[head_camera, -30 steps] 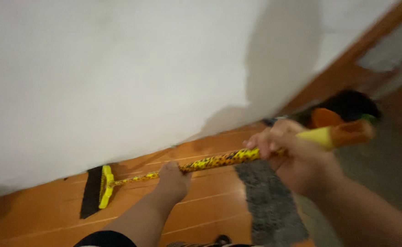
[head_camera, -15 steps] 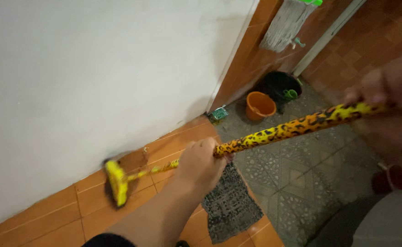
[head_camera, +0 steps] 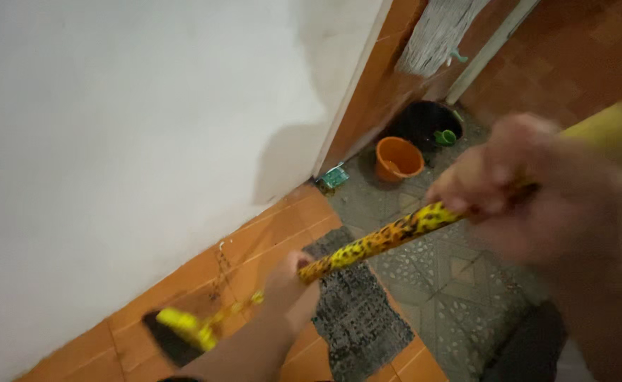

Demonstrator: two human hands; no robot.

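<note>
Sweeping: you grip the spotted yellow broom handle [head_camera: 385, 240] with both hands.
Left hand [head_camera: 290, 279]: closed low on it, broom head [head_camera: 180, 329] just beyond, swung nearer since.
Right hand [head_camera: 537, 191]: clenched near the top, risen.
Beyond: grey mat [head_camera: 360, 318], orange bucket [head_camera: 398, 158].

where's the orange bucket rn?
Head view, upper middle: the small orange plastic bucket stands on the patterned grey floor by the doorframe, just left of a black bucket, beyond the yellow spotted broom handle.

Broom [head_camera: 378, 244] with yellow, black-spotted handle, held slanted across the floor.
Yellow head with dark bristles [head_camera: 173, 338] down on the orange tiles near the white wall; handle runs up right over the grey mat, blurred; upper end plain yellow.
</note>
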